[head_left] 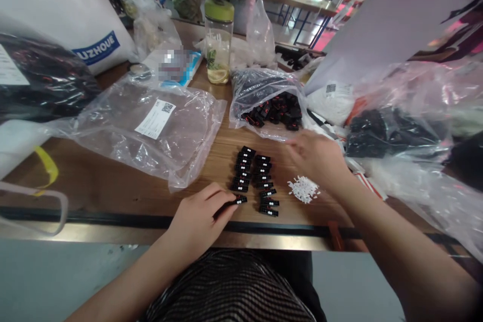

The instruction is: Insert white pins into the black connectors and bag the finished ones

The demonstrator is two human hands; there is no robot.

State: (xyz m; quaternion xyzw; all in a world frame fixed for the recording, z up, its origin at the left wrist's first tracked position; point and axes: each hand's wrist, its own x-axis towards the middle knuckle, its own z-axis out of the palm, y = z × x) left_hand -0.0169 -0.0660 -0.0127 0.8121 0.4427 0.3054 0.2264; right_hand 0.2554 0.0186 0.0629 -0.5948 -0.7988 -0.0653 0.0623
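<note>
My left hand (202,214) is closed on a black connector (240,201) with white dots, at the lower end of the left column. Two columns of similar black connectors (267,193) lie side by side on the wooden table. My right hand (311,153), blurred, hovers between the open bag of black parts (277,110) and a small pile of white pieces (303,189). Its fingers point left; whether they hold anything is hidden by the blur.
A clear plastic bag with a label (181,131) lies left of the columns. Behind stands a bottle with a green lid (219,43). More bags of black parts (396,131) are at the right. The table's metal edge (113,236) runs along the front.
</note>
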